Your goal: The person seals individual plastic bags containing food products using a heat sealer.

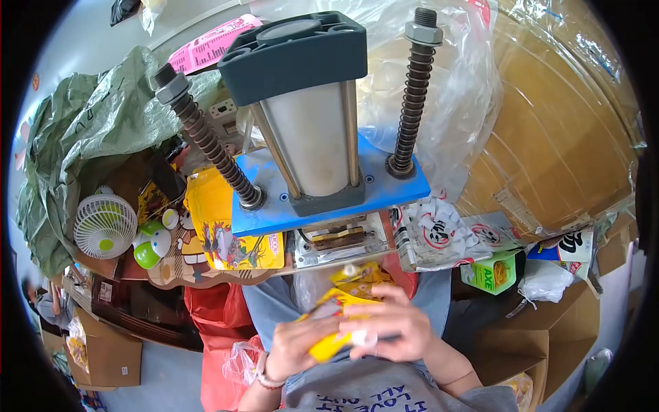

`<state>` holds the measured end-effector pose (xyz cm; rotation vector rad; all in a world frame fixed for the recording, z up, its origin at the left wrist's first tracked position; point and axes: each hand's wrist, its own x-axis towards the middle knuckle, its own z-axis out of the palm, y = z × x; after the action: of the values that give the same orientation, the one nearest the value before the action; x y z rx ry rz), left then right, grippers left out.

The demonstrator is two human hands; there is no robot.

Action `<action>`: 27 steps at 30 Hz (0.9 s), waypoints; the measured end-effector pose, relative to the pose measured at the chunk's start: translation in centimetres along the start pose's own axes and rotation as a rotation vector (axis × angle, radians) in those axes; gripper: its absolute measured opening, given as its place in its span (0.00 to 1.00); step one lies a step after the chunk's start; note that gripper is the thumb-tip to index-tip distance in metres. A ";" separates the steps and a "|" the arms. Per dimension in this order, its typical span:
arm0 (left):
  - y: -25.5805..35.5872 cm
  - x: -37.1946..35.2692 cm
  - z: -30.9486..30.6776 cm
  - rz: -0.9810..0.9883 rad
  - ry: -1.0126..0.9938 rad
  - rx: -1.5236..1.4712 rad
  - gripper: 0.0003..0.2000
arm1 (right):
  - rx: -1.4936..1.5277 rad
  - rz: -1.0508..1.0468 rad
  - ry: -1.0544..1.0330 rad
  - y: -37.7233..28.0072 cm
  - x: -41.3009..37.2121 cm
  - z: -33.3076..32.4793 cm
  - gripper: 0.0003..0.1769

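Note:
Low in front of my body, my left hand (pixel 299 349) grips a yellow printed packet (pixel 328 349), its fingers laid across the front. A beaded bracelet circles that wrist. My right hand (pixel 392 327) is closed over the packet's right end, slightly smeared by motion, with something white (pixel 364 338) at its fingers. Just beyond the hands, more yellow packets (pixel 364 280) lie over my lap. Above them stands a press with a blue plate (pixel 322 211), a grey cylinder (pixel 305 137) and two spring-wrapped bolts. Under the plate sits a metal fixture (pixel 340 240).
Yellow printed bags (pixel 237 252) lie left of the press, near a white-green fan (pixel 105 226). To the right are a white printed bag (pixel 439 237), a green AXE box (pixel 489 273) and a large carton (pixel 556 130). Red material (pixel 218 323) hangs beside my left leg.

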<state>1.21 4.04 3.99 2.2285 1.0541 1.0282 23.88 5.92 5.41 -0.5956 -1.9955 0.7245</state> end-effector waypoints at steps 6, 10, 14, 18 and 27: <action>-7.8 1.8 7.2 -0.817 0.156 -0.927 0.11 | -0.374 0.401 0.439 3.4 -1.2 -2.2 0.35; -9.5 5.9 5.4 -0.917 0.242 -1.227 0.11 | -0.787 0.518 0.461 5.7 -0.5 -5.7 0.21; -9.7 6.5 6.2 -0.949 0.312 -1.220 0.13 | -0.892 0.603 0.214 12.4 -3.7 -4.7 0.13; -10.5 5.3 2.9 -0.898 -0.005 -0.744 0.18 | -0.744 0.657 0.136 9.5 -4.7 -4.2 0.07; -15.9 -5.3 -2.7 -0.322 0.120 0.558 0.21 | -0.207 0.635 0.497 7.1 -3.9 -3.8 0.17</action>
<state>-10.33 9.53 -7.17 2.3031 1.8685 0.8002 29.89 9.39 -0.21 -1.4207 -1.4189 0.6499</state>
